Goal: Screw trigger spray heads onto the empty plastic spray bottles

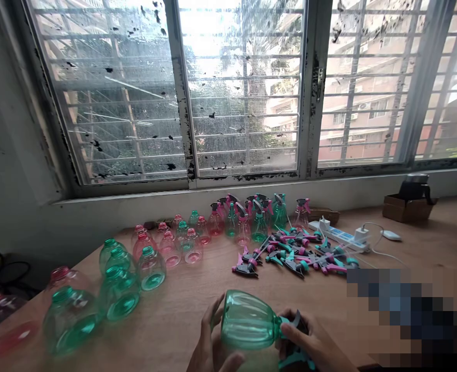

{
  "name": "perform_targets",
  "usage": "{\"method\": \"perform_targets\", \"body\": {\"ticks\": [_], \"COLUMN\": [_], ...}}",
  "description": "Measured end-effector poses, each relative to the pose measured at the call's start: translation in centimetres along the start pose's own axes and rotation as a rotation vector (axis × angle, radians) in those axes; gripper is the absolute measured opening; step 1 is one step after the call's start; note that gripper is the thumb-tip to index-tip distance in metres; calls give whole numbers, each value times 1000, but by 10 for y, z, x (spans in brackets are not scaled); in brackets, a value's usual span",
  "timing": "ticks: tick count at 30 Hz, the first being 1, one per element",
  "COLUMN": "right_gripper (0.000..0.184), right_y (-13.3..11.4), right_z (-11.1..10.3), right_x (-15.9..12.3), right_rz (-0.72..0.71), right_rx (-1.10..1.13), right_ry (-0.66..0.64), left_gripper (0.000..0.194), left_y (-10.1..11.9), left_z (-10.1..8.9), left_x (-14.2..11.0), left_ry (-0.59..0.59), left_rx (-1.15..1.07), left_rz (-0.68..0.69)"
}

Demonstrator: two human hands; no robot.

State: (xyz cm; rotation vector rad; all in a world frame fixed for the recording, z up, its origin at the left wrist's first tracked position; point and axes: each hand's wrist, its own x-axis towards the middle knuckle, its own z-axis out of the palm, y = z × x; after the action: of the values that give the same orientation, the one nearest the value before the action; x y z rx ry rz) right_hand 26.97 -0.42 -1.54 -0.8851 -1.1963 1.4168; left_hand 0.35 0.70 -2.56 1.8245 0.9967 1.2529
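A clear green spray bottle [247,320] lies on its side in the air above the near part of the table, its neck pointing right. My left hand [209,336] cups its base, fingers behind and thumb below. At the neck, my right hand [306,336] is closed around a teal and grey trigger spray head [296,359], with the thumb on the teal collar. Fingers hide much of the head, so I cannot tell how firmly it sits on the neck. Beyond my hands lies a heap of loose pink, teal and grey spray heads [296,253].
Open-topped green bottles [122,294] and red bottles [170,248] stand at the left. Several bottles with heads fitted [259,222] stand by the window wall. A white power strip [340,236], a white charger [390,235] with its cable and a brown box [407,207] are at the right.
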Motion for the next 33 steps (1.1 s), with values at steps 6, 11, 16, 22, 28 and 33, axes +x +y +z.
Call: {"method": "perform_targets", "body": {"ticks": [6,11,16,22,28,33], "right_gripper": [48,51,56,48,50,57], "right_y": [0,-4,-7,-2,-8,-9], "right_z": [-2,-2,-2,-8,-6,-5], "right_x": [-3,-4,-4,-2,-3,-3], "right_rz": [-9,-5,-97,-91,-160,-169], "right_rx": [-27,-50,-123,-190,-322,-358], "right_ry": [-57,-59,-48,14,-21,32], "left_gripper": [98,97,95,111,105,90], "left_y": [3,10,13,14,18,17], "left_z": [-1,-2,0,-1,-5,-5], "left_x": [-2,-1,-1,-2,-2,-2], "left_ry": [-65,-87,-52,-90,-88,-74], "left_rx": [-86,-137,-134,-165,-170,-289], "left_rz": [-38,-107,-135,-92,-55,-125]}}
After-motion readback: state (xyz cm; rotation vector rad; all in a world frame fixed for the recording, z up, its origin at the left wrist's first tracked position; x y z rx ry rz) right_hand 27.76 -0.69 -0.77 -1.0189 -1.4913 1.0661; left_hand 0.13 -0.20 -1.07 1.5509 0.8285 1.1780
